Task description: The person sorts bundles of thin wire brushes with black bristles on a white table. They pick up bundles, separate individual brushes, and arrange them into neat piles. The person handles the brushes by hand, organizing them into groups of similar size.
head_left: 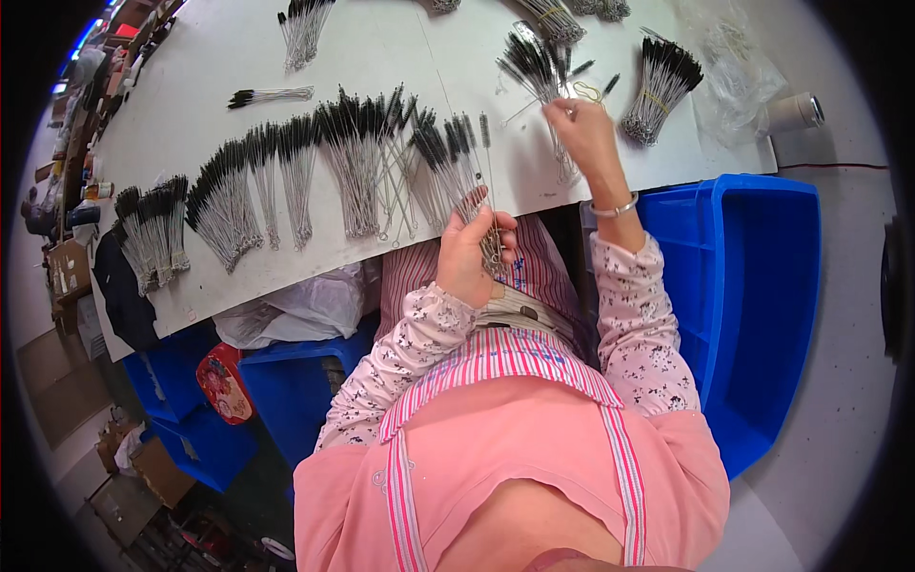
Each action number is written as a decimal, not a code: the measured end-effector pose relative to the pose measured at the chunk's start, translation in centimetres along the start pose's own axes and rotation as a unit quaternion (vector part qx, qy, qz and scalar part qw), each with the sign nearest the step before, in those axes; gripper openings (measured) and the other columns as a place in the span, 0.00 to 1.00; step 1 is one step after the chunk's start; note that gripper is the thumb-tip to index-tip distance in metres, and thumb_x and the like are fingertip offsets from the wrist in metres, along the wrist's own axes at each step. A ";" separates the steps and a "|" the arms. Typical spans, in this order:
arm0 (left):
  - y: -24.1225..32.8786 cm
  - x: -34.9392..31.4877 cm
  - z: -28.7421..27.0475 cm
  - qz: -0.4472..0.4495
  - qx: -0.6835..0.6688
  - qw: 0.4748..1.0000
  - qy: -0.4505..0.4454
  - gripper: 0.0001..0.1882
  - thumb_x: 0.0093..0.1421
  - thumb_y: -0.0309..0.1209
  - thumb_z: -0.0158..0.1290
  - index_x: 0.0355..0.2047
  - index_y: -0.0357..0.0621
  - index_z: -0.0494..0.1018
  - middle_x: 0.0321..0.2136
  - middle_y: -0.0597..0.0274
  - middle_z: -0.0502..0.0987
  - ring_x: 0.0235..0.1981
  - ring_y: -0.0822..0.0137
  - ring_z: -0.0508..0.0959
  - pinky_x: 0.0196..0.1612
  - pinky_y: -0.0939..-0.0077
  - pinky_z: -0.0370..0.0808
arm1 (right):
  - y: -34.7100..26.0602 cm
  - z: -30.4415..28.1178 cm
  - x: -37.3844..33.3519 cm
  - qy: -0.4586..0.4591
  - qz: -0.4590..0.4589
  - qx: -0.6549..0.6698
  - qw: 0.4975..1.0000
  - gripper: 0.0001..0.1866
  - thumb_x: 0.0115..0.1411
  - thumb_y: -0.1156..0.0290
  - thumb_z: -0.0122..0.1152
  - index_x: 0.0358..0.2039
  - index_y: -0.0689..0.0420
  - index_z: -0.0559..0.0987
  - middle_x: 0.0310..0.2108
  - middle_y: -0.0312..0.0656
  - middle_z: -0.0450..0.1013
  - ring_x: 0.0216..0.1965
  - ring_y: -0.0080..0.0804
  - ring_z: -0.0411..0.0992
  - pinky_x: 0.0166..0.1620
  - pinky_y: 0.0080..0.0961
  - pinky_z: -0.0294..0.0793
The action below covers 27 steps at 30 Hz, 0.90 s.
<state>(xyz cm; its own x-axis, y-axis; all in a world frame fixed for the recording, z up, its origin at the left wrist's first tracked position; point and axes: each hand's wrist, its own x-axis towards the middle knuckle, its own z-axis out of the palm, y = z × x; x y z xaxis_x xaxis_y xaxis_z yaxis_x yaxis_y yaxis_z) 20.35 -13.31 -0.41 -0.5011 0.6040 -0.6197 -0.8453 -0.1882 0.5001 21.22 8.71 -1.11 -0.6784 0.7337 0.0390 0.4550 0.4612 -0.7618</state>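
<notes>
My left hand (467, 250) is closed round the wire stems of a bunch of tube brushes (440, 153), near the table's front edge. Their black bristle heads point away from me; the looped wire ends come out below my fingers. Farther right, my right hand (589, 135) is over a loose bundle of tube brushes (530, 65) lying on the table. Its fingers are pinched at the wire stems; how many they grip is hidden. Beside that hand lie a yellow rubber band (587, 91) and a few stray brushes. A banded bundle (660, 91) lies to its right.
Several brush piles (357, 172) line the white table (381, 57) to the left, with more bundles at the far side. A plastic bag (729, 67) and a roll (796, 112) lie at the right end. A blue bin (710, 286) stands right of me; blue crates (291, 381) stand lower left.
</notes>
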 end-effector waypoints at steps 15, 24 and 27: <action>0.1 -1.0 0.8 0.035 0.016 0.999 -0.023 0.13 0.61 0.31 0.48 0.44 0.44 0.63 0.30 0.60 0.74 0.24 0.71 0.74 0.21 0.79 0.72 | -3.5 2.5 -7.5 -0.237 0.321 0.499 0.769 0.11 0.51 0.69 0.65 0.24 0.60 0.72 0.16 0.31 0.65 0.14 0.20 0.66 0.17 0.16 0.66; -0.2 -0.7 0.7 0.030 0.033 0.998 -0.031 0.14 0.59 0.29 0.49 0.46 0.43 0.63 0.29 0.60 0.74 0.23 0.70 0.74 0.21 0.78 0.73 | -2.8 2.1 -7.5 -0.280 0.301 0.516 0.752 0.11 0.51 0.69 0.64 0.26 0.62 0.72 0.19 0.39 0.71 0.14 0.20 0.66 0.19 0.17 0.69; -0.4 -0.4 0.2 0.023 0.014 0.999 -0.035 0.14 0.60 0.30 0.48 0.45 0.42 0.63 0.30 0.60 0.74 0.24 0.69 0.75 0.22 0.78 0.73 | -3.0 2.1 -7.8 -0.243 0.287 0.507 0.776 0.12 0.52 0.69 0.63 0.27 0.63 0.72 0.19 0.39 0.71 0.14 0.19 0.65 0.18 0.17 0.68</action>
<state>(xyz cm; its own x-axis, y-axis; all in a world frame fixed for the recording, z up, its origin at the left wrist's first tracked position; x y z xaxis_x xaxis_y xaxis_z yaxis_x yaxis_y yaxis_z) 20.94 -13.33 -0.21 -0.5235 0.6487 -0.5524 -0.8162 -0.1958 0.5436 23.97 0.52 -0.50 -0.7817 0.2848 -0.5548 0.2415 -0.6821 -0.6903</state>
